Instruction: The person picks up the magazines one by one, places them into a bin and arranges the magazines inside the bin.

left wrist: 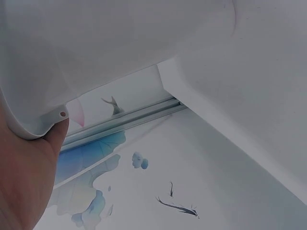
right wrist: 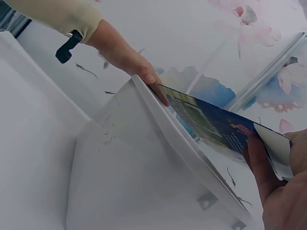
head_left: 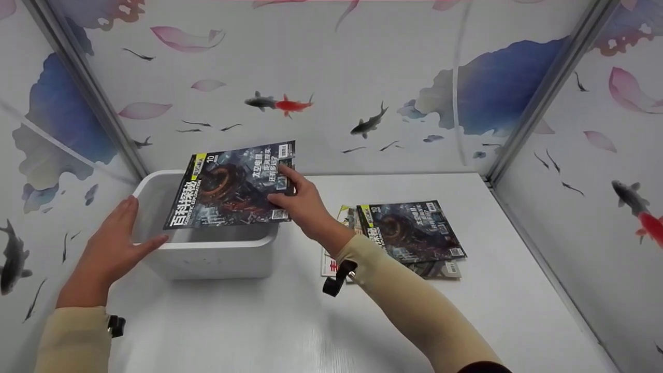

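My right hand pinches a dark-covered magazine by its right edge, the thumb on the cover. The magazine slants over the white plastic bin, covering much of its opening. In the right wrist view, the colourful underside of the magazine shows, with my right fingers against it. At the bin's front left corner rests my left hand, its fingers straight along the left side and the thumb spread over the front rim. The left wrist view shows part of this hand against the rim's underside.
To the right of the bin lies a small pile of magazines, the top one with a matching cover. The white table is bounded by printed panels at the back and both sides, with metal corner posts.
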A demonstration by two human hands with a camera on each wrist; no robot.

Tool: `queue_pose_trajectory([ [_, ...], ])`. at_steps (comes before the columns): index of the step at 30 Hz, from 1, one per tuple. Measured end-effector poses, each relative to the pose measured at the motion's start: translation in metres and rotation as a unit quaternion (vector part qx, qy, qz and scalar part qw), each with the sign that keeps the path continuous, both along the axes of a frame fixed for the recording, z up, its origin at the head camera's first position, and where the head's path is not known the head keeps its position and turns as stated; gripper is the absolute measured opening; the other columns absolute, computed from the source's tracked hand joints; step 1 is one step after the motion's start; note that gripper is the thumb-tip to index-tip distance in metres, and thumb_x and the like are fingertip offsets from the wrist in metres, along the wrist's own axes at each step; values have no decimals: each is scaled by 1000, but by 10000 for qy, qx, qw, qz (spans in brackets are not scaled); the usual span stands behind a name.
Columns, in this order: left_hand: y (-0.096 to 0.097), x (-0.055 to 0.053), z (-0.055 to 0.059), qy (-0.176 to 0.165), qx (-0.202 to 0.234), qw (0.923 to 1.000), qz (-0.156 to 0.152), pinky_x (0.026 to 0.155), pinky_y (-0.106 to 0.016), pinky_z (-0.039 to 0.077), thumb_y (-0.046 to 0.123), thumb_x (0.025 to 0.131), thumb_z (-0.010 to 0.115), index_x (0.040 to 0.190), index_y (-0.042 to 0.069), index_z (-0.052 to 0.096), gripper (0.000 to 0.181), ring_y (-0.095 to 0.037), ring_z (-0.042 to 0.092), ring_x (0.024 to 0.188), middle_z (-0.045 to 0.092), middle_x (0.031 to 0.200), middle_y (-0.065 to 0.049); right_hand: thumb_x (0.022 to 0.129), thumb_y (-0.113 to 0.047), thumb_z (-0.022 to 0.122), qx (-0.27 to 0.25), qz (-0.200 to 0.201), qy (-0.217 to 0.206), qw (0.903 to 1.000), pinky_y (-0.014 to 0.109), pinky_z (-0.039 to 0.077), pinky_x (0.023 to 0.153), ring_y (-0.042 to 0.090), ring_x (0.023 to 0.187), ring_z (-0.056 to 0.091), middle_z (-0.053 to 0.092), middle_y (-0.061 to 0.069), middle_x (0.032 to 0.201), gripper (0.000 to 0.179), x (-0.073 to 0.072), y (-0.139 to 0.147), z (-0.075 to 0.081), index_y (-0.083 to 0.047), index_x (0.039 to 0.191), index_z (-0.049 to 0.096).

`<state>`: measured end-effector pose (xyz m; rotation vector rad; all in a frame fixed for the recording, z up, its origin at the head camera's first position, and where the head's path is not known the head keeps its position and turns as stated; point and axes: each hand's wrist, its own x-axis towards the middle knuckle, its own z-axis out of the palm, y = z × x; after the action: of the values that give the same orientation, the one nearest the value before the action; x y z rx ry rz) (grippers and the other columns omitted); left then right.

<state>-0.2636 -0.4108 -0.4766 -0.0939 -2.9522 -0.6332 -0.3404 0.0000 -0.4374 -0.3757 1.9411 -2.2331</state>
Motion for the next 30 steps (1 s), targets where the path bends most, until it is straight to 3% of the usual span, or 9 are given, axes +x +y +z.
queue_pose_trajectory([
  [12, -1, -1, -1, 182, -20, 9997, -147, 120, -87, 22, 67, 102, 67, 175, -1, 2, 119, -58, 13, 164, 6, 180, -34, 97, -6, 83, 435, -22, 88, 9990, 33, 56, 112, 18, 136, 62, 52, 6, 165, 78, 2, -21, -4, -20, 167, 50],
  [30, -2, -1, -1, 224, -29, 9995, -200, 118, -88, 24, 66, 101, 69, 175, -1, 1, 121, -58, 13, 164, 7, 180, -33, 95, -7, 86, 636, -324, -232, 9972, 41, 48, 121, 19, 140, 57, 53, 7, 165, 80, 10, -48, -3, -21, 166, 52],
])
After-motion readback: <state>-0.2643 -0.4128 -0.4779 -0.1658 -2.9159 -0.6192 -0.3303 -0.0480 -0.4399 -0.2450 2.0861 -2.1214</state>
